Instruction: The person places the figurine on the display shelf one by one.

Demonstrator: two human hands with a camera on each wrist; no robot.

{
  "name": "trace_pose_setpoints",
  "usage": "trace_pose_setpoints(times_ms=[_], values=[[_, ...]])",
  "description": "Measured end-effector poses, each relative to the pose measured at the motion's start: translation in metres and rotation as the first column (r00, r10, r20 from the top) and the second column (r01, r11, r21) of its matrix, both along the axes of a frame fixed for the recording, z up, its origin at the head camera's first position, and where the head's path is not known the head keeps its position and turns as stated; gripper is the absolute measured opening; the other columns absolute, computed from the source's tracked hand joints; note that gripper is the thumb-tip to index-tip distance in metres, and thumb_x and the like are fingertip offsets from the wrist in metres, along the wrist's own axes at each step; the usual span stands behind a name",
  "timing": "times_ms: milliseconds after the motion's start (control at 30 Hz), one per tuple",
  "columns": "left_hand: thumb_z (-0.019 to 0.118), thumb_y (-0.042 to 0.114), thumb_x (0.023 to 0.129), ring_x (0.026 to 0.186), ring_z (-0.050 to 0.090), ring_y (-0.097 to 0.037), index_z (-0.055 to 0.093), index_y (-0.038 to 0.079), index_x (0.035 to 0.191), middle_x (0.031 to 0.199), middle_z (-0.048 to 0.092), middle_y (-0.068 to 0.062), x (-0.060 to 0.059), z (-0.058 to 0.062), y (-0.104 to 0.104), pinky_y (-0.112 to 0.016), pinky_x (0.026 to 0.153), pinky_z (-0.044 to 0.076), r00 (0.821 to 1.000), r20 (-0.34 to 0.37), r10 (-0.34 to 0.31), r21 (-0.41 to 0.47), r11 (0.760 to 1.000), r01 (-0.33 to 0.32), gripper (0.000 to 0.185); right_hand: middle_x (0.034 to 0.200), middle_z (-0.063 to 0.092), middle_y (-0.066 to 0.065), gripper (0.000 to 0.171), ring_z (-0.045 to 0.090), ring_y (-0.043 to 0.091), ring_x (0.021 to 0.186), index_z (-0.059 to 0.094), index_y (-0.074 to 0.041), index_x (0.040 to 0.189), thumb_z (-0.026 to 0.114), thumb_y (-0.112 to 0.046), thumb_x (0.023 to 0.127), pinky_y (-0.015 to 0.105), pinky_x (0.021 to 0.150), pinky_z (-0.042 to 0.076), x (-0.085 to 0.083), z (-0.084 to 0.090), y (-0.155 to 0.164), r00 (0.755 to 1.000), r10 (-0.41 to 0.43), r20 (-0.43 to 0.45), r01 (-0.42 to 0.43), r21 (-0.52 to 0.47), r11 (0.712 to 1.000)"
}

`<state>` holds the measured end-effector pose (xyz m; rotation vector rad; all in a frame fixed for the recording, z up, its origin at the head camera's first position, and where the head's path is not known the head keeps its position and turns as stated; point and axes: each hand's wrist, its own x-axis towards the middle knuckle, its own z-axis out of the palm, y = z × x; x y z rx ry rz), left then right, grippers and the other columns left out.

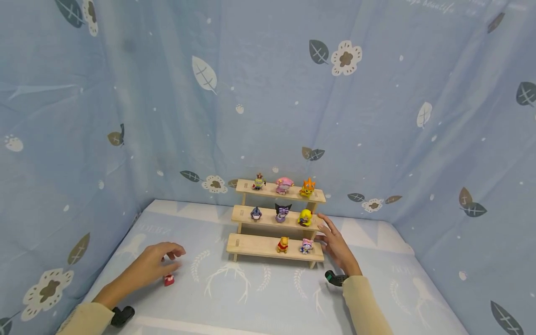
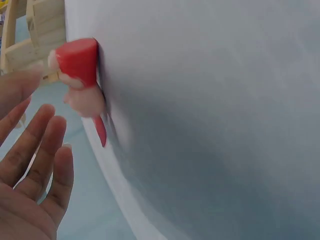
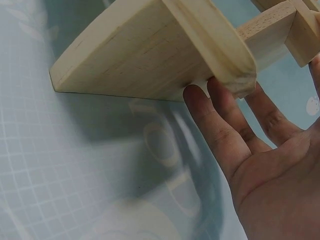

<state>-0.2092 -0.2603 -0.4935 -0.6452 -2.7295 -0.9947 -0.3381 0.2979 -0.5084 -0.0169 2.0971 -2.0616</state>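
Observation:
A small red and pale pink figurine (image 1: 169, 280) lies on the cloth at the left, partly hidden by my left hand (image 1: 150, 264). In the left wrist view, the fingers spread apart just beside the figurine (image 2: 80, 62), with nothing held. Wooden three-tier shelf (image 1: 255, 245) stands mid-table. My right hand (image 1: 338, 245) is at its right end, relaxed fingers reaching to the wood and partly behind it in the right wrist view. On the bottom tier, toward the right, are a yellow bear in a red shirt (image 1: 282, 245) and a pink-and-white figurine (image 1: 306, 246).
The middle tier carries a blue donkey (image 1: 256, 213), a black-hooded purple figurine (image 1: 282, 213) and a yellow-haired one (image 1: 305, 217). On top stand a crowned figurine (image 1: 258, 181), a pink one (image 1: 284, 185) and an orange-and-yellow one (image 1: 307, 187). Blue patterned curtains (image 1: 268, 116) enclose the table.

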Motion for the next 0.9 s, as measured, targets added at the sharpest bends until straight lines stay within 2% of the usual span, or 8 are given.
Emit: trace_pose_setpoints(times_ms=[200,400,500,633,767,900], values=[[0.086,0.014,0.083,0.088,0.065,-0.014,0.073,0.011,0.107,0.101,0.072,0.004,0.002,-0.001,-0.007,-0.033,0.075,0.056,0.996,0.074,-0.053,-0.020,0.998,0.055,0.028,0.161,0.030,0.014,0.065,0.055,0.037,0.124,0.031,-0.038,0.160,0.059,-0.050,0.103,0.049,0.095,0.053,0.000,0.002,0.000,1.000,0.013,0.006,-0.013,-0.003,1.000],[0.083,0.023,0.089,0.085,0.063,-0.006,0.073,0.013,0.106,0.098,0.069,0.010,0.002,-0.004,-0.012,-0.030,0.072,0.056,0.990,0.130,-0.053,-0.024,0.998,0.057,0.022,0.162,0.028,0.015,0.065,0.051,0.040,0.127,0.031,-0.037,0.160,0.059,-0.050,0.103,0.049,0.096,0.052,0.001,0.004,0.000,1.000,0.029,0.012,-0.029,-0.010,1.000],[0.080,0.029,0.091,0.084,0.061,-0.005,0.073,0.013,0.106,0.097,0.068,0.012,0.003,-0.003,-0.015,-0.027,0.070,0.054,0.983,0.171,-0.074,-0.002,0.997,0.075,0.023,0.163,0.026,0.015,0.064,0.050,0.041,0.129,0.030,-0.037,0.161,0.058,-0.048,0.104,0.048,0.097,0.052,0.001,0.003,0.000,0.999,0.037,0.013,-0.037,-0.014,0.999],[0.084,0.035,0.085,0.082,0.059,-0.007,0.072,0.012,0.107,0.094,0.066,0.009,0.005,0.000,-0.019,-0.026,0.066,0.051,0.965,0.226,-0.132,0.028,0.991,0.129,0.034,0.163,0.026,0.015,0.063,0.049,0.042,0.129,0.030,-0.036,0.161,0.057,-0.047,0.105,0.048,0.096,0.052,0.002,0.003,0.000,0.999,0.035,0.010,-0.035,-0.028,0.999],[0.089,0.032,0.080,0.081,0.059,-0.010,0.072,0.009,0.107,0.093,0.064,0.004,0.007,0.001,-0.021,-0.026,0.065,0.051,0.963,0.221,-0.157,0.034,0.988,0.154,0.039,0.163,0.027,0.015,0.065,0.049,0.042,0.129,0.029,-0.035,0.161,0.057,-0.048,0.104,0.049,0.096,0.052,0.003,0.004,-0.001,0.999,0.033,0.006,-0.032,-0.025,0.999],[0.091,0.024,0.079,0.081,0.059,-0.011,0.072,0.007,0.108,0.097,0.062,-0.001,0.009,0.002,-0.022,-0.027,0.066,0.053,0.969,0.205,-0.138,0.032,0.990,0.135,0.039,0.163,0.026,0.015,0.068,0.049,0.042,0.131,0.028,-0.035,0.162,0.058,-0.051,0.103,0.050,0.099,0.051,0.002,0.003,-0.001,0.999,0.034,0.000,-0.034,-0.007,0.999]])
